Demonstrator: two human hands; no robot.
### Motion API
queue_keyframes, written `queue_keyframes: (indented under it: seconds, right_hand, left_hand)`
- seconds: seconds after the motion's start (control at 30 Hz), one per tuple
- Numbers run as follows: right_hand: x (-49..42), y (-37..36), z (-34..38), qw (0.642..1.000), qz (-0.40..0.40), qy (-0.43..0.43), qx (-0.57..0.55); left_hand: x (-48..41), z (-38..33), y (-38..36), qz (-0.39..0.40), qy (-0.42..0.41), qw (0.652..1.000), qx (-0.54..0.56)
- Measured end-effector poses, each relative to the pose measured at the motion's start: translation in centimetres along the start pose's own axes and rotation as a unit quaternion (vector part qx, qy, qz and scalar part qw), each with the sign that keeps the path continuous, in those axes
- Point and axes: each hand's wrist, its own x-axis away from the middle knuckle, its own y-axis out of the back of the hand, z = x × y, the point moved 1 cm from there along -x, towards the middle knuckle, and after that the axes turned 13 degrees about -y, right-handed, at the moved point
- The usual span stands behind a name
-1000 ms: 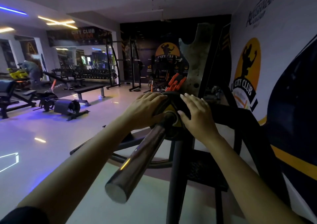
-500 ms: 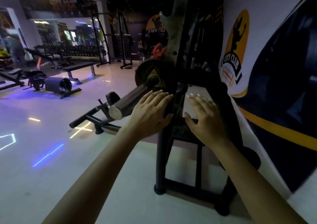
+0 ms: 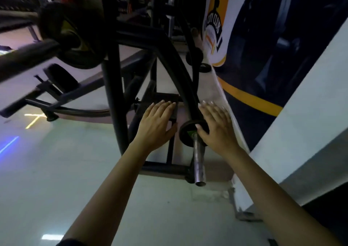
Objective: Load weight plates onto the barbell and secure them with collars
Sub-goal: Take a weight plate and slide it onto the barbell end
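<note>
Both hands have dropped from mid-rack to its foot, and the view has tipped down with them. Left hand (image 3: 156, 127) flat, grip wide, holding nothing, just left of a small plate (image 3: 185, 135) on a low chrome peg (image 3: 199, 166). Right hand (image 3: 218, 130) also spread, thumb at the plate's rim. Rack leg (image 3: 180, 76) runs down between the hands; wall banner (image 3: 214, 29) close beside the right. Barbell (image 3: 22, 59) with loaded plate (image 3: 75, 44) now upper left.
</note>
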Motion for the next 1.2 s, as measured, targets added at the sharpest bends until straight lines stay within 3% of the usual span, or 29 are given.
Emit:
queue_keyframes:
  seconds: [0.43,0.57,0.77,0.9,1.2]
  right_hand:
    - [-5.4,-11.6,-13.7,0.973,0.176,-0.148,-0.004]
    - [-8.4,-16.1,-17.0,0.953,0.227,-0.2,-0.001]
    - [-11.1,-22.3,-20.0,0.897,0.374,-0.237,-0.005]
    - [-11.4,-24.9,-20.3,0.869,0.422,-0.254,-0.037]
    - [-10.1,-24.1,-19.8,0.868,0.412,-0.269,-0.07]
  left_hand:
    - [-6.5,3.0,-19.4,0.162,0.066,0.977,0.121]
    - [-8.0,6.2,-26.3,0.219,0.099,0.958,0.155]
    - [-8.7,9.5,-33.1,0.31,0.129,0.913,0.234]
    - [-8.6,10.2,-34.5,0.301,0.156,0.888,0.312]
    - [-7.8,9.1,-33.2,0.271,0.158,0.89,0.33]
